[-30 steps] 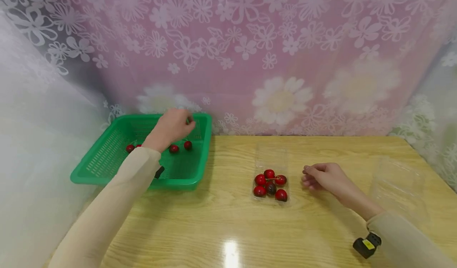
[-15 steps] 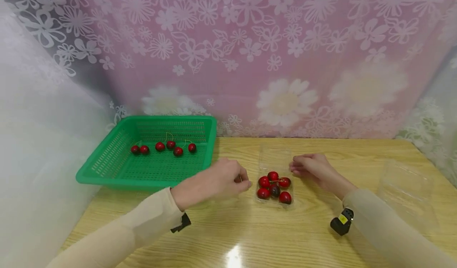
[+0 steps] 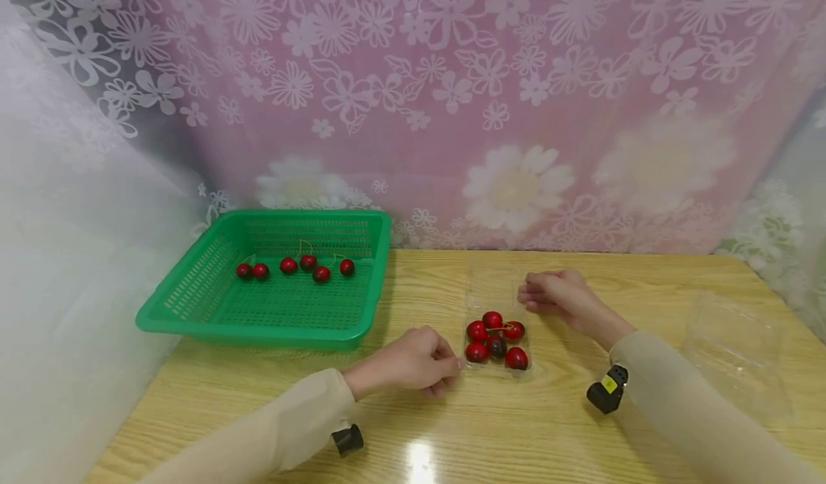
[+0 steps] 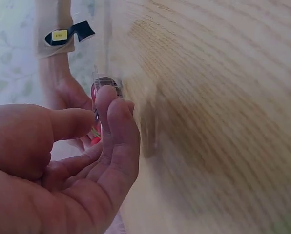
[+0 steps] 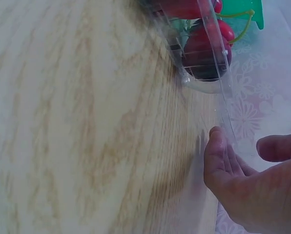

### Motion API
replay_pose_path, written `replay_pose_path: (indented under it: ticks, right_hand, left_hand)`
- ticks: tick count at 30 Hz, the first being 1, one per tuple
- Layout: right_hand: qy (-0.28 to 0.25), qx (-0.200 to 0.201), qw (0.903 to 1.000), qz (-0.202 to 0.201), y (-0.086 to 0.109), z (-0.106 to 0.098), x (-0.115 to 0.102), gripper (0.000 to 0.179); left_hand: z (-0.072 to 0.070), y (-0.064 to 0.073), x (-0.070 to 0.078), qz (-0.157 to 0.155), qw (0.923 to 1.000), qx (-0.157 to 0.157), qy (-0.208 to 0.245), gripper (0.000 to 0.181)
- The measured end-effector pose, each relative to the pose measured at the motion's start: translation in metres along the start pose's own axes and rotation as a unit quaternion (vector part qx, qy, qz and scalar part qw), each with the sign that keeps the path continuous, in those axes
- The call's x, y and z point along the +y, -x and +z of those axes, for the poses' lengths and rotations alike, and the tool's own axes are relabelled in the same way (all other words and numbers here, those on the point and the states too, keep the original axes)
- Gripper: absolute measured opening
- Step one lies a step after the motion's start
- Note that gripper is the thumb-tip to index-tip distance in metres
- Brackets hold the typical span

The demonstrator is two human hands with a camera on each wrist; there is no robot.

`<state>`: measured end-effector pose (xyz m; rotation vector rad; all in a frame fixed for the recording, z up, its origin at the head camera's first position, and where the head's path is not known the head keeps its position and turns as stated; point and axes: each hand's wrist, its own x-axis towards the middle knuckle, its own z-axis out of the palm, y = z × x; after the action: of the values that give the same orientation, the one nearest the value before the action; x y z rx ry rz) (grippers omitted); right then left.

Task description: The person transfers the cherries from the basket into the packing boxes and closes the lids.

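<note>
A clear plastic clamshell box point(image 3: 470, 361) lies on the table with its lid point(image 3: 493, 283) folded back toward the wall. Several dark red cherries point(image 3: 477, 331) fill its base, one with a stem across the top. My left hand point(image 3: 416, 363) is at the box's front left corner, fingertips right at the edge; in the left wrist view its thumb point(image 4: 74, 123) stands a little apart from bent fingers. On the other side my right hand point(image 3: 564, 301) reaches the lid's right edge. In the right wrist view its fingertips point(image 5: 216, 136) meet the lid edge while the thumb stays apart.
To the left stands a green plastic basket point(image 3: 258, 333) with several stemmed cherries point(image 3: 308, 262) inside. Another clear plastic box point(image 3: 736, 348) lies at the table's right side. A flowered curtain point(image 3: 413, 111) hangs behind the wooden table point(image 3: 516, 434).
My left hand has moved from over the basket to the box's front left corner. My right hand has shifted left and away from me, to the lid's edge.
</note>
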<state>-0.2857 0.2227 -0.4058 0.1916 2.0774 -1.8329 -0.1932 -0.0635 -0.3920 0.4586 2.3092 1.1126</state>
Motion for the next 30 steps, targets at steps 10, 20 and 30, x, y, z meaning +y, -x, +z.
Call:
replay_pose_path:
  ticks: [10,20,30]
  right_hand:
    - [-0.01,0.01,0.9999,-0.005,0.0,0.003,-0.003,0.053]
    - [0.017,0.029,0.9992,-0.022,0.01,0.005,-0.009,0.065]
    - [0.058,0.045,0.9959,-0.053,0.024,0.007,-0.01,0.079]
  left_hand:
    - [0.01,-0.006,-0.007,-0.041,0.9898,-0.025,0.134,0.019]
    - [0.014,-0.009,-0.01,-0.058,0.9806,-0.031,0.185,0.019]
    - [0.015,-0.011,-0.016,-0.048,0.9777,-0.029,0.203,0.021]
